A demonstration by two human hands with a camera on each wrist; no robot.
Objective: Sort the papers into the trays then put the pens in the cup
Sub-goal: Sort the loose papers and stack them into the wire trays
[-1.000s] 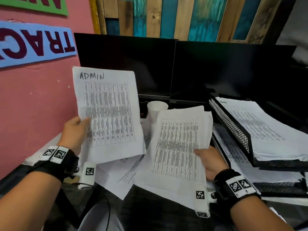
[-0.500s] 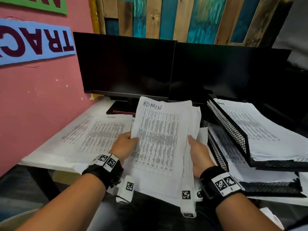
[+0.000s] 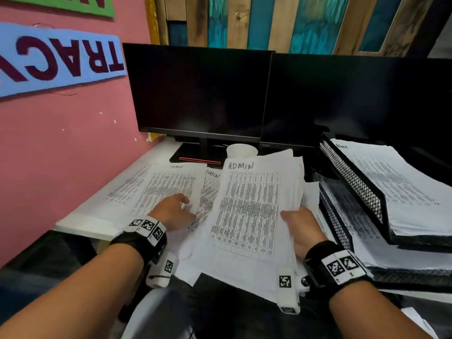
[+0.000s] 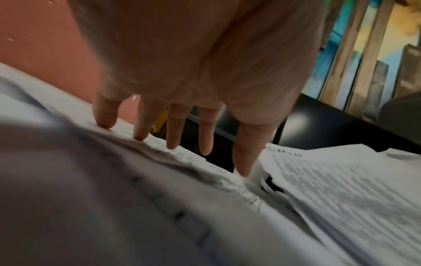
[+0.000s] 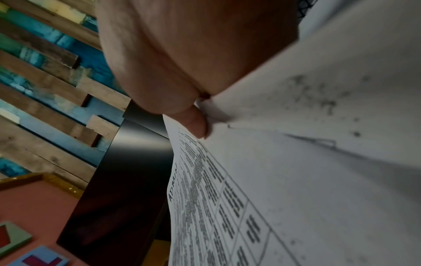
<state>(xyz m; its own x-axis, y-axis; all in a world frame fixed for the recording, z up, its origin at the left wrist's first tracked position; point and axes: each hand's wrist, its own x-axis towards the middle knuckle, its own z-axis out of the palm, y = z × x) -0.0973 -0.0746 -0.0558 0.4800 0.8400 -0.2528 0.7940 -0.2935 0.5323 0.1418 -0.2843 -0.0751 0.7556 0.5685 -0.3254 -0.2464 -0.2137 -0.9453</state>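
My right hand (image 3: 297,222) grips a stack of printed sheets (image 3: 252,211) headed ADMIN, tilted up above the desk; in the right wrist view the thumb (image 5: 196,124) pinches the stack (image 5: 296,180) at its edge. My left hand (image 3: 175,209) lies with straight, spread fingers (image 4: 175,131) on loose printed papers (image 3: 161,189) spread on the white desk (image 3: 83,221). Two stacked black mesh trays (image 3: 352,177) at the right hold piles of paper. A white cup (image 3: 241,150) stands behind the held stack. No pens are visible.
Two dark monitors (image 3: 200,94) stand along the back of the desk, close behind the cup and trays. A pink wall (image 3: 49,143) with a blue sign runs along the left. The desk's front edge is just below my wrists.
My left hand laid its ADMIN sheet onto the stack in my right hand, let go and moved left onto the loose papers on the desk.
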